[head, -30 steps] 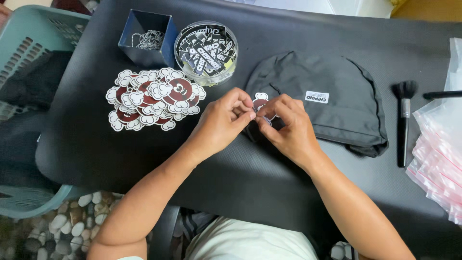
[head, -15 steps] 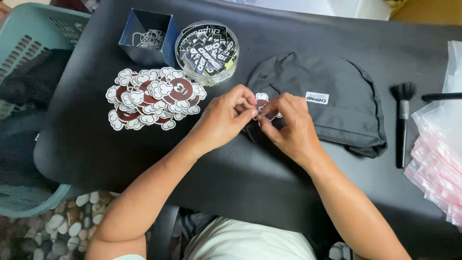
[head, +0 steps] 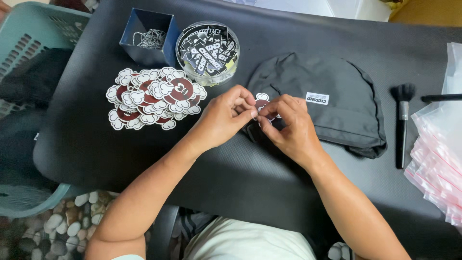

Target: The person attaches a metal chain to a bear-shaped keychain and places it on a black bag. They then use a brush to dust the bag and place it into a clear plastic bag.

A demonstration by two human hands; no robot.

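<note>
Left hand: the left hand [head: 222,118] is curled, thumb and forefinger pinched on the left edge of the small tag [head: 263,102]
Right hand: the right hand [head: 288,126] is curled likewise, its fingertips closed on the right and lower part of the same tag
Position of tag: it is held between the two hands, at the left edge of the dark grey cap [head: 321,103], just above the black table [head: 269,183]
Direction from hands: the tag lies at the fingertips of both hands, towards the far side of the table; neither hand is clearly nearer
Axis: the cap's long axis runs left to right across the table; the tag's own axis cannot be told, since most of it is covered
Look of tag: white scalloped rim, dark red middle, apparently of the same kind as the pile of tags [head: 151,98] to the left
Attachment: whether the tag is already fixed to the cap cannot be seen under the fingers
Cap: soft, creased, laid flat, with a small white label on its front
Nearby: a round clear tub of black-and-white labels [head: 207,52] and a blue box of chains [head: 146,37] are set at the far edge; a black brush [head: 402,126] and clear bags [head: 440,159] lie to the right
</note>
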